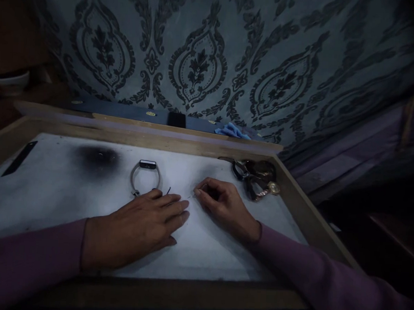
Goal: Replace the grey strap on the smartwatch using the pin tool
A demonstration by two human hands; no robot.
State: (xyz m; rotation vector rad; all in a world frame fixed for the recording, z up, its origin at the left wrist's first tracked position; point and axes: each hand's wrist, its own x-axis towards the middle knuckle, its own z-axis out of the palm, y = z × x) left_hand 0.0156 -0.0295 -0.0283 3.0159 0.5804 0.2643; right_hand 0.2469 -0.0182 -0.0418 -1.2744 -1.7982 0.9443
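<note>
My left hand [141, 225] lies palm down over the white board, its fingers stretched out to the right. Just beyond its fingertips a short thin dark piece [168, 190] sticks up. A smartwatch [147, 164] with a light strap in a loop stands behind this hand, its lower end close to my knuckles. My right hand [225, 204] is closed in a pinch low over the board. A tiny thin sliver [191, 196] shows at its fingertips; whether it is held or lies on the board, I cannot tell.
Several wristwatches [256, 176] lie heaped in the right back corner. A flat black strip [19, 158] lies at the left. A raised wooden rim [311, 220] borders the white board [62, 193]. Behind it are a blue cloth [232, 130] and a patterned curtain [198, 57].
</note>
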